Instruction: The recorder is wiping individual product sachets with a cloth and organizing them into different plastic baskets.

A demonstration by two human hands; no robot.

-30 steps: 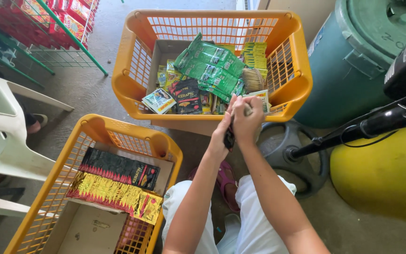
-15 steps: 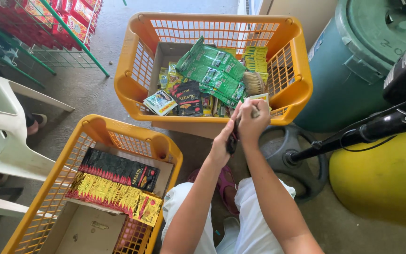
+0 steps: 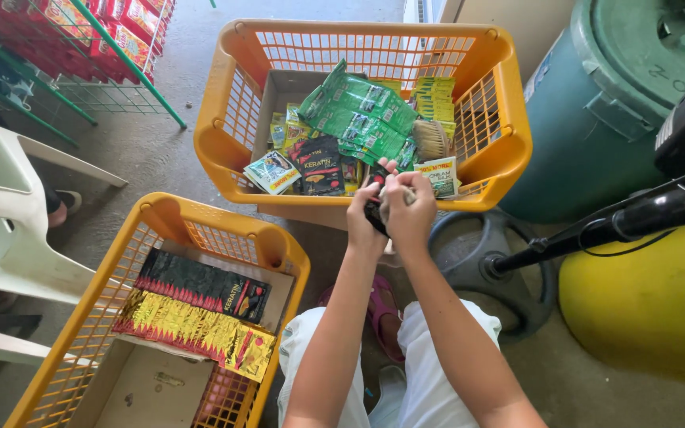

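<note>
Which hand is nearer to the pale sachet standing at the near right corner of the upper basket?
Right. The right hand sits just below and left of the pale sachet, almost touching it. The left hand, clasping a dark item, is farther left, behind the right hand.

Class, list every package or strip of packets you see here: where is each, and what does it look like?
Green sachet strips: far orange basket, glossy, heaped.
Black sachet: same basket, flat, red-orange markings.
White-green packet: basket's left front, tilted.
Black sachet strip: near orange basket, long row.
Yellow sachet strip: right beside it.
Small dark packet: held between left hand and right hand.
</note>
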